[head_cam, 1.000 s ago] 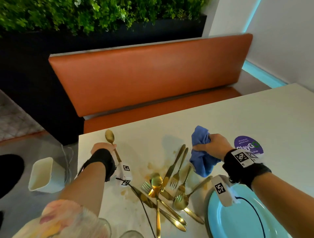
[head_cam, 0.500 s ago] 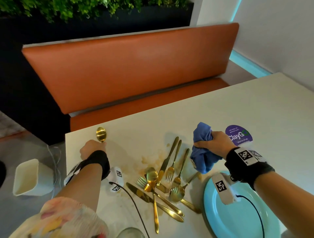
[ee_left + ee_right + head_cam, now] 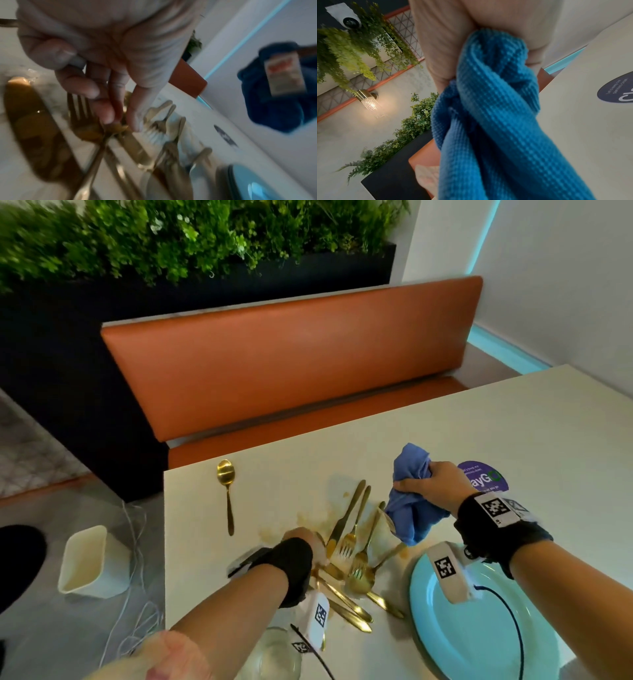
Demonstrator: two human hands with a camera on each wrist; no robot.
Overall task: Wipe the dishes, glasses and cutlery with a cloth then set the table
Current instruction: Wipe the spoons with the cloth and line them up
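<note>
With spoon (image 3: pixel 225 487) released, left hand (image 3: pixel 301 542) reaches cutlery (image 3: pixel 352 556)

Left hand (image 3: pixel 301 542) no longer holds the gold spoon (image 3: pixel 226 489); spoon now lies alone at the table's far-left corner. Hand now over the cutlery pile (image 3: pixel 352 563), fingertips (image 3: pixel 109 119) touching a piece.

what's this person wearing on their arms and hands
Both hands are bare. Each wrist carries a black wrist band with a white camera block bearing square black-and-white markers; a thin black cable runs from each block. The right band also has a white marker tag on top. The left arm shows a pale floral sleeve near the elbow.
</note>
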